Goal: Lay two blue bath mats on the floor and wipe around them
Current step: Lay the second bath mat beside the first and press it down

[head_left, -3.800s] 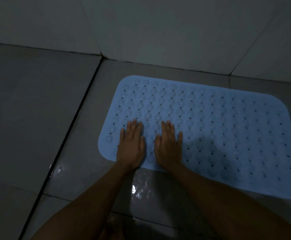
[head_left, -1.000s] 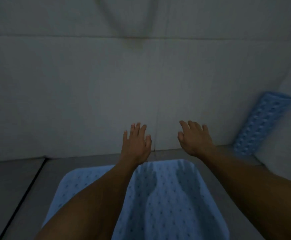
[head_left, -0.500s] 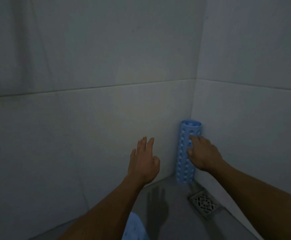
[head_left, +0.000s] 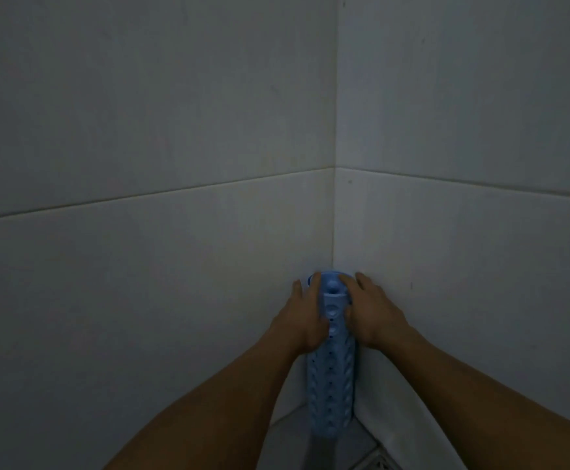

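Note:
A blue bath mat rolled into a tube (head_left: 332,385) stands upright in the corner where two tiled walls meet, its foot near the floor. My left hand (head_left: 302,317) wraps its upper part from the left, and my right hand (head_left: 371,313) clasps it from the right, fingers reaching over the top rim. The other mat, laid flat earlier, is out of view.
Pale tiled walls (head_left: 141,266) close in on the left and right of the corner. A strip of grey floor (head_left: 287,442) shows at the bottom, with the edge of a metal floor drain (head_left: 380,464) at the lower right.
I have turned from the flat mat toward the corner. My right hand was touching the rolled mat half a second ago; now both hands grip its upper end.

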